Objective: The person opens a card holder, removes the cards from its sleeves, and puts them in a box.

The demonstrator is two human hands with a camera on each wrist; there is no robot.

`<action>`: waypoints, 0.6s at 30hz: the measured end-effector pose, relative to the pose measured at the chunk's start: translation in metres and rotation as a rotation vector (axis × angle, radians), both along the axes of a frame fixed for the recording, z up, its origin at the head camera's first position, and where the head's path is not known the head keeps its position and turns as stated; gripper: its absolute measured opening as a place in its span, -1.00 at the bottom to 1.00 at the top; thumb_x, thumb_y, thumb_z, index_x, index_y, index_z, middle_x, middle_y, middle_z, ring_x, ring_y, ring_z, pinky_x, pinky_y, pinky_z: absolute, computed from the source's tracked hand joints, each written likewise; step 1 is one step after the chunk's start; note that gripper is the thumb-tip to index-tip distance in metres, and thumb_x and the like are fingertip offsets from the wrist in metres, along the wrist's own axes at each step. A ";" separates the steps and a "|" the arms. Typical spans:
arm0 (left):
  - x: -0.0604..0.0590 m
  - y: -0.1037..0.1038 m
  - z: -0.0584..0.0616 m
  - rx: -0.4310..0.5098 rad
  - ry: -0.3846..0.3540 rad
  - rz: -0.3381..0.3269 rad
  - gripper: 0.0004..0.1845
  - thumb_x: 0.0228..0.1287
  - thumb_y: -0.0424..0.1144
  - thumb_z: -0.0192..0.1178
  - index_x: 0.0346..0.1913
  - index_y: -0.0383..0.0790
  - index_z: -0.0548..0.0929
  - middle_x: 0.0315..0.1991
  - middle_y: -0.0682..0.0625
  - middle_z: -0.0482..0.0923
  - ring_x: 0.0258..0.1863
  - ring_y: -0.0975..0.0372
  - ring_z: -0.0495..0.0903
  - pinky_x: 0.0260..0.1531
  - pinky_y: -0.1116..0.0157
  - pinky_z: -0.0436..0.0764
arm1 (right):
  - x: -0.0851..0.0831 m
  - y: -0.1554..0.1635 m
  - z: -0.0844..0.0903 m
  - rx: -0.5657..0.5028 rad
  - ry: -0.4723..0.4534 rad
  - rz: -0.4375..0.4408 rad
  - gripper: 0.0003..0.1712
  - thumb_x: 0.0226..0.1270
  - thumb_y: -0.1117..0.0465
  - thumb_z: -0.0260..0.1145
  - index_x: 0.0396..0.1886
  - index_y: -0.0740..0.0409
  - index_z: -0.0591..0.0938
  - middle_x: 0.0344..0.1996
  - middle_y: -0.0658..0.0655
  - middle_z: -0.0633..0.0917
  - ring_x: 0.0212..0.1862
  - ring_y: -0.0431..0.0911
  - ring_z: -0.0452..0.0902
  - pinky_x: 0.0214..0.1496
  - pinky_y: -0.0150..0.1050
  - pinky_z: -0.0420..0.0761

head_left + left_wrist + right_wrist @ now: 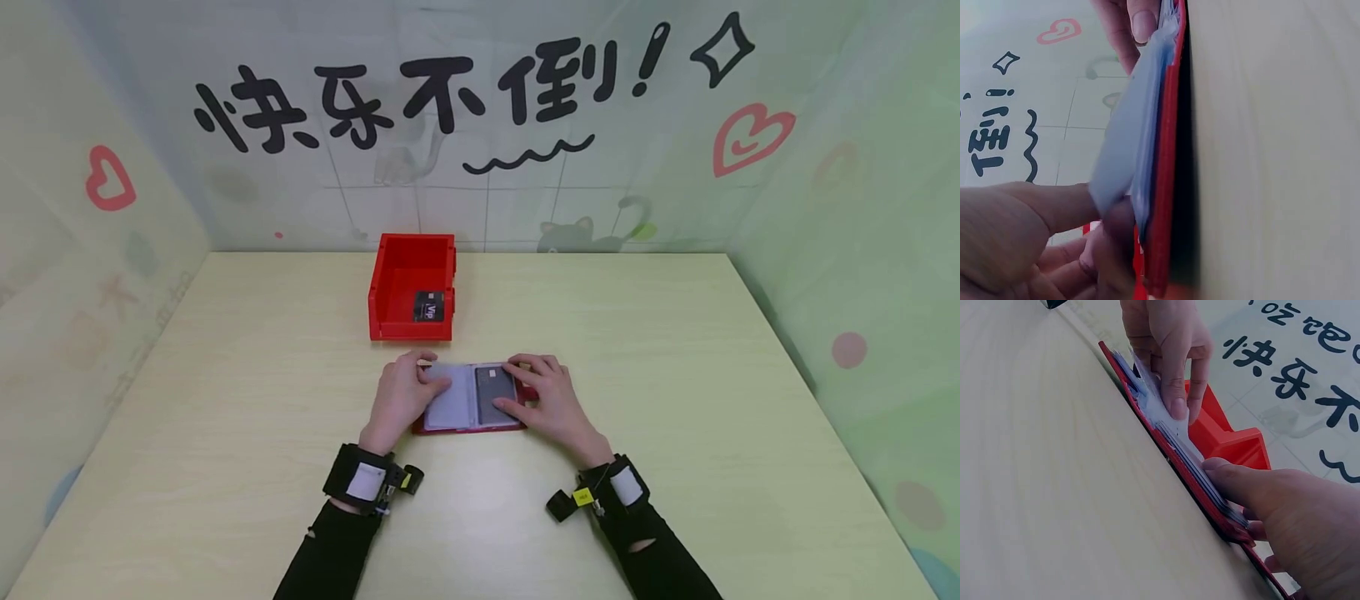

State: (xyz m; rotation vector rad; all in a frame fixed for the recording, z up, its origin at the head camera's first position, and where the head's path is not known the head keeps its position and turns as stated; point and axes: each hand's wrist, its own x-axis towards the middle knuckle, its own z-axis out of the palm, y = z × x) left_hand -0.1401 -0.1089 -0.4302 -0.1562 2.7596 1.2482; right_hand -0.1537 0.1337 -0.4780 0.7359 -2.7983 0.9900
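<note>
An open card holder (470, 430) with a red cover and clear plastic sleeves lies on the table in front of me. Its right side shows a dark grey card (491, 408) inside a sleeve. My left hand (397, 398) pinches a clear sleeve page (1124, 134) at the left between thumb and forefinger, lifted a little off the pages under it. At the right edge my right hand (557, 408) grips the holder, with the thumb (1229, 474) on the stacked pages. Some right fingers are partly hidden behind the cover.
Just behind the card holder stands a red plastic bin (411, 332). A black card marked "Vip" (429, 306) lies inside it at the front right. The pale wooden table (225, 375) meets printed cloth walls (480, 208) at the back and sides.
</note>
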 end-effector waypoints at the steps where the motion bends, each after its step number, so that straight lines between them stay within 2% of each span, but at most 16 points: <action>1: 0.000 0.001 0.000 -0.021 0.003 0.004 -0.47 0.24 -0.25 0.41 0.25 -0.30 0.54 -0.39 -0.14 0.61 -0.41 0.14 0.52 -0.42 0.34 0.50 | 0.000 0.000 0.000 0.001 -0.002 -0.003 -0.31 0.17 -0.09 0.50 0.25 0.11 0.64 0.24 0.13 0.60 0.21 0.07 0.38 0.21 0.07 0.34; 5: 0.003 0.007 0.001 -0.096 0.028 0.001 -0.44 0.24 -0.28 0.40 0.28 -0.28 0.50 -0.09 -0.20 0.56 -0.09 0.05 0.51 -0.14 0.18 0.62 | 0.001 0.000 0.002 0.001 -0.015 -0.012 -0.30 0.16 -0.09 0.51 0.26 0.12 0.64 0.23 0.13 0.59 0.21 0.07 0.36 0.22 0.07 0.34; 7: 0.004 0.011 0.001 -0.095 0.052 -0.028 -0.49 0.24 -0.31 0.39 0.24 -0.29 0.54 0.00 -0.21 0.50 0.02 0.03 0.46 -0.01 0.11 0.61 | 0.002 0.000 0.002 0.002 -0.020 -0.017 -0.30 0.16 -0.10 0.51 0.25 0.12 0.64 0.23 0.12 0.59 0.21 0.07 0.36 0.22 0.07 0.33; 9: 0.005 0.016 0.001 -0.069 0.069 -0.079 -0.55 0.25 -0.33 0.37 0.20 -0.29 0.58 0.01 -0.20 0.50 0.02 0.04 0.46 0.02 0.11 0.60 | 0.002 0.000 0.001 0.001 -0.025 -0.019 -0.30 0.15 -0.10 0.52 0.25 0.13 0.64 0.23 0.12 0.59 0.20 0.06 0.36 0.22 0.07 0.33; 14: 0.008 0.026 -0.003 0.000 0.066 -0.214 -0.58 0.30 -0.31 0.33 0.19 -0.34 0.60 -0.15 -0.13 0.53 -0.13 0.12 0.45 -0.09 0.23 0.50 | 0.001 -0.001 0.001 0.001 -0.029 -0.020 -0.30 0.16 -0.09 0.52 0.24 0.14 0.64 0.22 0.12 0.59 0.19 0.05 0.35 0.21 0.05 0.32; 18: 0.008 0.030 -0.005 -0.010 0.056 -0.242 -0.51 0.31 -0.31 0.32 0.27 -0.37 0.53 -0.13 -0.14 0.49 -0.09 0.10 0.42 -0.10 0.22 0.45 | 0.001 -0.001 0.002 -0.001 -0.024 -0.022 -0.31 0.16 -0.09 0.52 0.24 0.14 0.65 0.22 0.13 0.60 0.19 0.06 0.35 0.20 0.05 0.32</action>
